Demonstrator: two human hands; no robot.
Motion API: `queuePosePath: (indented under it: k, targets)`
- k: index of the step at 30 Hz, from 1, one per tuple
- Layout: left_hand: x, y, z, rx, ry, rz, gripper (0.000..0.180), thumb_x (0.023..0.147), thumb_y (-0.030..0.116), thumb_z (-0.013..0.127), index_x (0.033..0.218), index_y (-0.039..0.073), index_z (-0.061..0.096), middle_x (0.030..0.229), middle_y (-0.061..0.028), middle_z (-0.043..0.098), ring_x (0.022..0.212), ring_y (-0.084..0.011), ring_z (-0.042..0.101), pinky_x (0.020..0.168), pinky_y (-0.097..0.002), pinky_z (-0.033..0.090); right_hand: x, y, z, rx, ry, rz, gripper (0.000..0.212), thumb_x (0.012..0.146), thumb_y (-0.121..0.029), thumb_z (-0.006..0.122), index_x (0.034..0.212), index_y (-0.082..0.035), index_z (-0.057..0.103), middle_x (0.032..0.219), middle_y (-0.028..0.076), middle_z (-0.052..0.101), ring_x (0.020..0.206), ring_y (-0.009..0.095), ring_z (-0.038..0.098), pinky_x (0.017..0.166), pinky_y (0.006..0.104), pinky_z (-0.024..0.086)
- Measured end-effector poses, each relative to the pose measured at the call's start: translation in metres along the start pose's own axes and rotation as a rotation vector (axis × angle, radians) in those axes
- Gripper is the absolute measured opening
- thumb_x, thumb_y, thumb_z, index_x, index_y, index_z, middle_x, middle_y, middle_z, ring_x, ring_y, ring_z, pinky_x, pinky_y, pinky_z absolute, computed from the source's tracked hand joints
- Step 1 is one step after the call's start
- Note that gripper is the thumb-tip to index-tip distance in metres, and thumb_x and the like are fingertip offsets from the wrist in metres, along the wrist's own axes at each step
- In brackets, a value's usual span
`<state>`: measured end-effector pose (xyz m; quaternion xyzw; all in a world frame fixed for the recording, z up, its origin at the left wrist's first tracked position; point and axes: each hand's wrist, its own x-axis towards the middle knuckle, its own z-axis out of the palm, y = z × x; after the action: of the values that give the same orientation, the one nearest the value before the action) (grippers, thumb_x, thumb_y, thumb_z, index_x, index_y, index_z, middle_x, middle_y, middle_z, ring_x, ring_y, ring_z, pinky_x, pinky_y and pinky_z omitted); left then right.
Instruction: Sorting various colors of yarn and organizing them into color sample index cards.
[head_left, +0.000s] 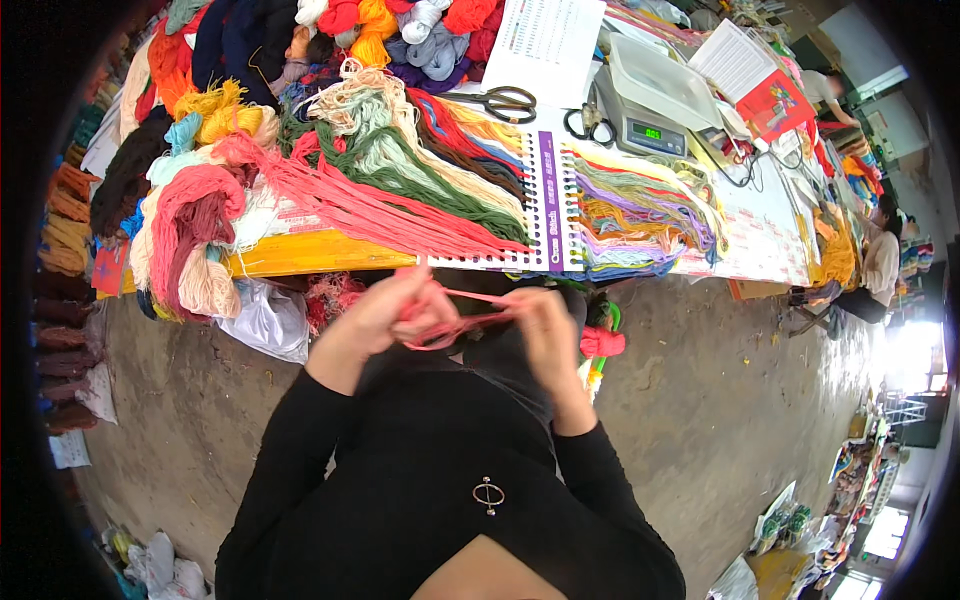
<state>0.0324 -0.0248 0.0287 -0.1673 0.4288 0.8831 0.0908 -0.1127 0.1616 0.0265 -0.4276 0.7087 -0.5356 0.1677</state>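
Observation:
In front of my body, just off the table's near edge, a loop of coral-pink embroidery thread (470, 296) is strung between my hands. My left hand (405, 312) is closed around the gathered strands. Slightly blurred, my right hand (545, 330) pinches the other end of the loop. Beyond them on the table lies a punched thread card (547, 200) with a purple middle band. Through its left holes run hanks of coral-pink thread (390, 205), dark green thread (440, 195), and cream, brown and red ones. Purple, orange and yellow threads (640, 210) fan out from its right side.
Coloured yarn hanks (230, 110) heap up at the table's left. Black-handled scissors (508, 104), a second scissors (590, 125), a digital scale (645, 125) with a clear plastic tray (660, 80) and a printed sheet (545, 45) lie farther back. Another person (880, 255) sits at far right.

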Motion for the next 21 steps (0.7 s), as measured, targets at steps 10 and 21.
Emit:
queuePosePath:
  k: [10,21]
  targets:
    - [-0.171,0.067,-0.195,-0.665,0.949,0.743,0.029,0.095,0.032,0.039,0.102,0.009,0.054,0.053,0.008,0.026,0.039,-0.0033,0.02,0.033,-0.0185,0.015,-0.061,0.125,-0.267,1.556,0.617,-0.013,0.015,0.09,-0.016,0.049,0.095,-0.002,0.052,0.076,0.002,0.05,0.066,0.012,0.046,0.057,0.0242,0.04]
    - [-0.079,0.061,-0.088,-0.469,0.365,0.869,0.032,0.09,0.022,0.049,0.116,0.005,0.049,0.089,-0.0038,0.058,0.051,-0.0046,0.044,0.04,-0.0176,0.033,-0.011,0.059,-0.196,0.013,0.693,0.282,0.02,0.088,-0.019,0.055,0.101,-0.006,0.062,0.082,0.0,0.059,0.066,0.004,0.051,0.054,0.0172,0.04]
